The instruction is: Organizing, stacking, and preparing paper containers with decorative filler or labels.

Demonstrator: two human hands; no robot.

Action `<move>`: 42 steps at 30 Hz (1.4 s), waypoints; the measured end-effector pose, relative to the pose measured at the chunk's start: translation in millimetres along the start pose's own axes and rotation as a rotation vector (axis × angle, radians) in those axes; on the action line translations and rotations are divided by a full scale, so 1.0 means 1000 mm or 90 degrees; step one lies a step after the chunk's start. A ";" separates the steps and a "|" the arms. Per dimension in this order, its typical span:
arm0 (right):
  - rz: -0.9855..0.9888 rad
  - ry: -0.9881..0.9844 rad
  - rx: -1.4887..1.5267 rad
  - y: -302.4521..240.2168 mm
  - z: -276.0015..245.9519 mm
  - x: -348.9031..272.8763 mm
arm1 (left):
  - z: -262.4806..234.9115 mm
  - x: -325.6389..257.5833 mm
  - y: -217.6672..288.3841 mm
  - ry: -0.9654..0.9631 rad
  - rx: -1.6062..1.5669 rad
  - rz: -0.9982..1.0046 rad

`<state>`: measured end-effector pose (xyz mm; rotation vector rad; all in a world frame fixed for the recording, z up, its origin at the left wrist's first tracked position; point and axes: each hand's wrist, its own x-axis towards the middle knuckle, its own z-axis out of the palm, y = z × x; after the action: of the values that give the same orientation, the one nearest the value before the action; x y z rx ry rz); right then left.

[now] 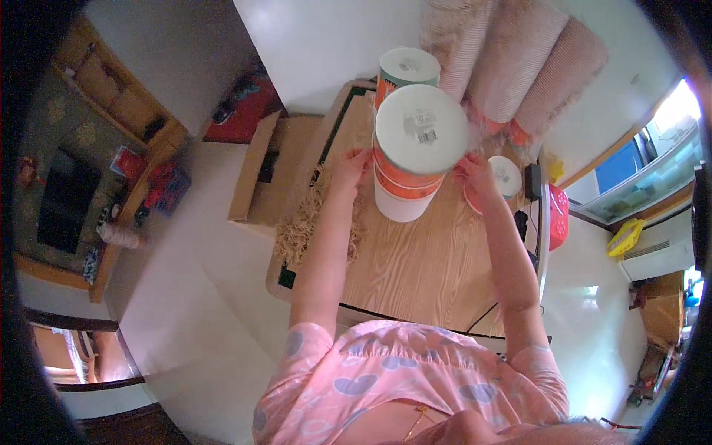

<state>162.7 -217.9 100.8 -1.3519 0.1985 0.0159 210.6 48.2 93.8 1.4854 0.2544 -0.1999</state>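
A tall stack of nested paper tubs [421, 126] stands upside down on the wooden table, its white round base uppermost and orange printed bands down its sides. Against the left side of the stack, my left hand [353, 167] has its fingers curled in. On the opposite side my right hand [475, 178] grips near an orange rim; some of its fingertips are hidden. Behind the stack is another upturned tub [409, 65] with a green and orange wall. Beside my right hand sits a smaller-looking white-based tub [506, 175].
Long ribbed stacks in clear plastic wrap [519, 63] lean at the back right. An open cardboard box [278, 163] stands left of the table [400, 271]. Beige shredded filler [311, 222] lies along its left edge. A red basket [558, 215] is at the right.
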 end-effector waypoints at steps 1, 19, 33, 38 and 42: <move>-0.034 -0.003 0.013 -0.012 0.004 -0.007 | 0.001 -0.003 0.005 -0.016 -0.041 0.042; -0.437 0.067 -0.303 0.006 -0.006 -0.190 | -0.002 -0.184 -0.031 0.011 0.079 0.352; -0.263 0.039 -0.208 0.008 -0.006 -0.197 | -0.004 -0.202 -0.032 0.013 0.173 0.284; -0.265 0.037 -0.135 0.020 0.010 -0.194 | -0.001 -0.202 -0.038 0.016 0.228 0.305; -0.238 0.089 -0.128 0.037 0.005 -0.185 | 0.003 -0.208 -0.043 -0.014 0.237 0.294</move>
<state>-23.1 -185.9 93.7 -1.5748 0.0603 -0.3822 -0.9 37.1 112.8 1.8654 -0.1565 0.1159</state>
